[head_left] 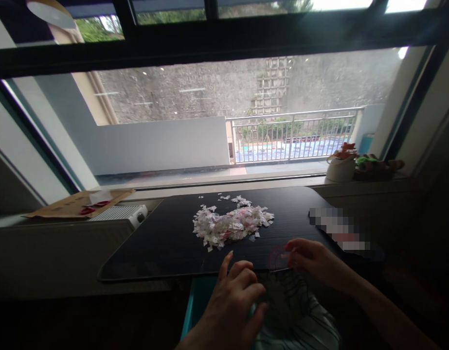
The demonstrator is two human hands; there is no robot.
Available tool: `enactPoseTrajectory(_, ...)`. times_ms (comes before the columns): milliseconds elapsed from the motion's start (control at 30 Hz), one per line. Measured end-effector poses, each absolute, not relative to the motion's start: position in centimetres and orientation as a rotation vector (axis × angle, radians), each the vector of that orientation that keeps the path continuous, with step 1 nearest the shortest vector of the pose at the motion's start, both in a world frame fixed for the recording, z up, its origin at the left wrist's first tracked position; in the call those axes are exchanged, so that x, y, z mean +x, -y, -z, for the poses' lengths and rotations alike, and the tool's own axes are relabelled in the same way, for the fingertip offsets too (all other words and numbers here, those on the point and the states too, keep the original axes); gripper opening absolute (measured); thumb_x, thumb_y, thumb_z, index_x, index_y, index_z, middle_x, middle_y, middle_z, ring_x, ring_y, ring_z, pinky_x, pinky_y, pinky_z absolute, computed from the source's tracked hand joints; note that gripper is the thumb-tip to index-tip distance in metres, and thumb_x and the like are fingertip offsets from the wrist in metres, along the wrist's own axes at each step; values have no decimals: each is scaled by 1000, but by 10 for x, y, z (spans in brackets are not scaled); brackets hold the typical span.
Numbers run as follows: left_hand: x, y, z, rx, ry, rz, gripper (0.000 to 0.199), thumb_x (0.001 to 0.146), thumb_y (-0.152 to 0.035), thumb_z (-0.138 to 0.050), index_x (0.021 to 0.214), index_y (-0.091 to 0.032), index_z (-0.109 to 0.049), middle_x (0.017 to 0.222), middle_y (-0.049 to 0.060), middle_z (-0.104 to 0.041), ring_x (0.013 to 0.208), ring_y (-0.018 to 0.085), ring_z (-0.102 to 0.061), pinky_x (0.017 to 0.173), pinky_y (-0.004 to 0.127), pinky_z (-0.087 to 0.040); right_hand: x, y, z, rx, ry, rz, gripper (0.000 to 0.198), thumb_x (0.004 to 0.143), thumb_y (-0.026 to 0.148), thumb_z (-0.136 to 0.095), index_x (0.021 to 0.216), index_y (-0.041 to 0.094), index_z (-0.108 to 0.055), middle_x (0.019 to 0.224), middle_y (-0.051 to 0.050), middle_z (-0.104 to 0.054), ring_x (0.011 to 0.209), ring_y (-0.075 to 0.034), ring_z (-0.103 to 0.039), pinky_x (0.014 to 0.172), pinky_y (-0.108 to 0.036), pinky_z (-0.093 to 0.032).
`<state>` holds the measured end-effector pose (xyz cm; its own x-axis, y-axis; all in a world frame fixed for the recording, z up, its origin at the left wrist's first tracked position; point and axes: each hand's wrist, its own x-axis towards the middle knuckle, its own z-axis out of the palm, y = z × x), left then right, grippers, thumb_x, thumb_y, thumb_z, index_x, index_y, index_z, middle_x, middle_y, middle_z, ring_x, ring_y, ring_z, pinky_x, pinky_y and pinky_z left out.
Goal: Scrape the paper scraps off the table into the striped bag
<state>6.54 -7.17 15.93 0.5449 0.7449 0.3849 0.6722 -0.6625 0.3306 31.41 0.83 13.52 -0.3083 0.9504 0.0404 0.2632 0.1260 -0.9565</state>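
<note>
My right hand (312, 260), at the front edge of the dark table, pinches a see-through pinkish protractor (277, 257) between thumb and fingers. The protractor's straight edge lies along the table's edge. My left hand (237, 296) is in front of the table, to the left of it, fingers apart and slightly bent, with nothing in them. A heap of small white and pinkish paper scraps (231, 224) is spread on the dark table (158, 248) beyond both hands. Under my left hand is a teal container (190, 311), mostly hidden.
A blurred-out flat item (339, 233) lies on the table's right side. On the left, red-handled scissors (95, 208) rest on brown paper (69, 204) above a radiator (120, 214). A white pot (340, 169) stands on the sill. Striped fabric (312, 311) is below my hands.
</note>
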Motion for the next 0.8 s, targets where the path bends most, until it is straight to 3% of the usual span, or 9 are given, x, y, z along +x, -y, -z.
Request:
enactPoseTrajectory(333, 16, 16, -146, 2588, -1659, -1315, 18, 87, -20, -49, 99, -24, -62, 99, 5, -66, 113, 27, -52, 106, 55, -25, 289, -65, -129, -1252, 1688, -824, 30, 81, 34, -51, 101, 16, -64, 75, -4, -73, 63, -16, -65, 58, -27, -50)
enactPoseTrajectory(567, -10, -2, -136, 2490, -1780, -1538, 18, 87, -20, -49, 100, -24, -62, 100, 4, -67, 110, 26, -55, 104, 52, -29, 307, -56, -126, -1328, 1746, -802, 28, 79, 32, -53, 99, 17, -65, 69, -2, -71, 61, -16, -65, 60, -28, -51)
enactPoseTrajectory(800, -13, -14, -127, 2465, -1824, -1525, 20, 86, -21, -49, 101, -23, -62, 101, 5, -67, 110, 27, -55, 104, 52, -29, 314, -50, -128, -1307, 1649, -887, 31, 75, 37, -57, 97, 16, -64, 70, -2, -71, 59, -16, -65, 56, -28, -51)
